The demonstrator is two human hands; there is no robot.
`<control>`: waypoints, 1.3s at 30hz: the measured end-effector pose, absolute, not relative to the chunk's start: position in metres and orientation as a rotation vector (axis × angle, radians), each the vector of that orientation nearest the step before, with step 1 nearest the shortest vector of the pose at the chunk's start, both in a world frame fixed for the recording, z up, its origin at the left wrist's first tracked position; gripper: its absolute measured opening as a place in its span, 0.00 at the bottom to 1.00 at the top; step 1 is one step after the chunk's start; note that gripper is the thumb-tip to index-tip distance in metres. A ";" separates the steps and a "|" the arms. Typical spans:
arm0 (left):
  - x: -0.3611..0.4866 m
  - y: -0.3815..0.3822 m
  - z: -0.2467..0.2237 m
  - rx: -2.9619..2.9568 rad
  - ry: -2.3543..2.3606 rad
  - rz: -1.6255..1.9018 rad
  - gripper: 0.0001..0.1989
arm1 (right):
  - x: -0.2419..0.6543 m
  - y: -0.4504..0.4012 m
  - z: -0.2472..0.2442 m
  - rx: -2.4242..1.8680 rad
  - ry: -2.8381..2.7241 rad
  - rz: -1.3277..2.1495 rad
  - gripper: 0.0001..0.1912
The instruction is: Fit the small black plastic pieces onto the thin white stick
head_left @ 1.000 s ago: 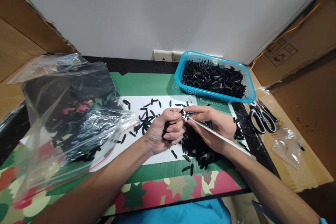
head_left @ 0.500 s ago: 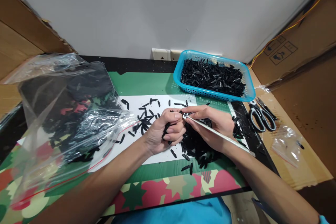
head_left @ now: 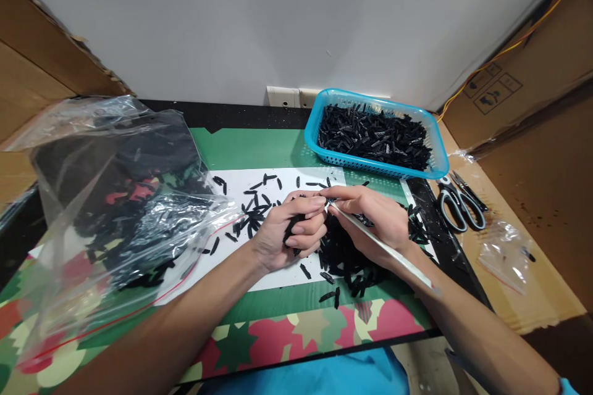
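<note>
My left hand (head_left: 291, 231) is curled round several small black strip-like pieces (head_left: 293, 233), its thumb and forefinger pinched together at the front. My right hand (head_left: 377, 219) meets it fingertip to fingertip and grips a long, thin white strip (head_left: 384, 247), which slants back over the right wrist. The strip's front end is at the left fingertips; what exactly is pinched there is too small to make out. A heap of the same black pieces (head_left: 345, 253) lies under my right hand. More black pieces (head_left: 254, 220) are scattered on a white sheet (head_left: 222, 271) to the left.
Behind the hands a blue plastic basket (head_left: 377, 170) holds many black pieces. Clear plastic bags (head_left: 115, 197) cover the left side. Scissors (head_left: 456, 203) and a small zip bag (head_left: 503, 256) lie on cardboard at right. A wall stands behind the green mat (head_left: 250, 145).
The rear end of the white strip has swung left and down, now sloping more steeply across my right wrist. My right hand has turned slightly; the left stays nearly in place.
</note>
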State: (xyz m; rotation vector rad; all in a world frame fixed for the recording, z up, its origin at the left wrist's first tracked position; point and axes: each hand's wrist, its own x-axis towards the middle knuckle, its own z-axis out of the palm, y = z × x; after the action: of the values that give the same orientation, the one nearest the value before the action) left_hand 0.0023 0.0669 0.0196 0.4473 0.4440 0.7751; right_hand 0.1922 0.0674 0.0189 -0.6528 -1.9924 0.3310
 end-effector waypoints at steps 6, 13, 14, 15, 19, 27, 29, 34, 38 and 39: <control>0.000 0.068 0.020 0.338 0.374 0.710 0.15 | 0.188 0.066 0.014 -0.666 -1.935 0.399 0.10; -0.004 0.068 0.020 0.289 0.308 0.705 0.14 | 0.192 0.066 0.015 -0.804 -1.751 0.473 0.12; -0.004 0.068 0.020 0.283 0.301 0.706 0.14 | 0.193 0.066 0.017 -0.815 -1.728 0.490 0.12; -0.005 0.068 0.020 0.279 0.293 0.707 0.14 | 0.194 0.066 0.018 -0.816 -1.717 0.513 0.11; -0.006 0.069 0.020 0.270 0.279 0.710 0.14 | 0.195 0.064 0.025 -0.765 -1.741 0.668 0.10; -0.005 0.068 0.018 0.253 0.276 0.698 0.14 | 0.189 0.057 0.025 -0.722 -1.741 0.789 0.08; -0.005 0.068 0.018 0.253 0.273 0.696 0.14 | 0.189 0.058 0.024 -0.722 -1.731 0.797 0.08; -0.005 0.068 0.017 0.251 0.283 0.684 0.14 | 0.190 0.059 0.026 -0.725 -1.764 0.780 0.07; -0.005 0.067 0.018 0.266 0.310 0.694 0.15 | 0.190 0.061 0.027 -0.713 -1.794 0.726 0.06; -0.004 0.067 0.018 0.271 0.320 0.697 0.16 | 0.190 0.061 0.026 -0.708 -1.801 0.707 0.06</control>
State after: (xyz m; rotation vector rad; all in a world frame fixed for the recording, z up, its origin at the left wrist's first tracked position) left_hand -0.0043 0.0672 0.0181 0.2706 0.3204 0.6966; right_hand 0.1899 0.0611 0.0263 -0.7084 -1.8013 0.7067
